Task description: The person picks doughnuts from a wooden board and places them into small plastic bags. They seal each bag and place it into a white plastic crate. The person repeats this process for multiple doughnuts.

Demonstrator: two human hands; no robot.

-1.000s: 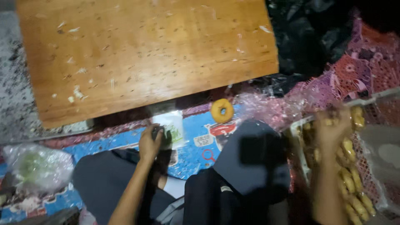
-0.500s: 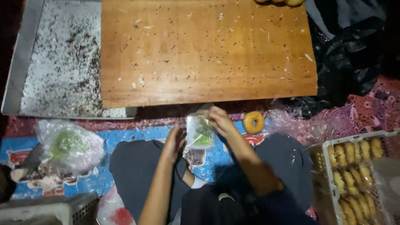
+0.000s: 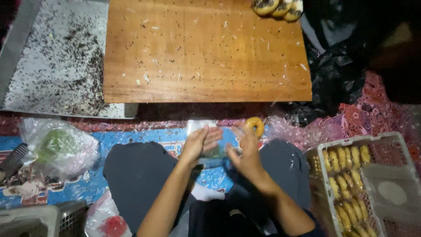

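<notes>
left hand (image 3: 199,145) and right hand (image 3: 245,151) are both pinching a small clear plastic bag (image 3: 209,142) over the lap, fingers spreading its mouth, and the plain donut (image 3: 255,126) sits just past the right fingertips, looks not bagged yet. crate (image 3: 386,151) of donuts on the right is still pretty full, a few topped donuts (image 3: 277,7) wait on the sprinkle-strewn wooden worktop (image 3: 206,52).

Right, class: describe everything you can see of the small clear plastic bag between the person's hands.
The small clear plastic bag is thin, see-through and glossy, slightly crumpled. It is held roughly upright between the left hand and the right hand, above the person's lap and the blue patterned mat. Something greenish shows faintly through it; what it is cannot be told. Its top edge reaches toward the wooden board without touching it.
</notes>
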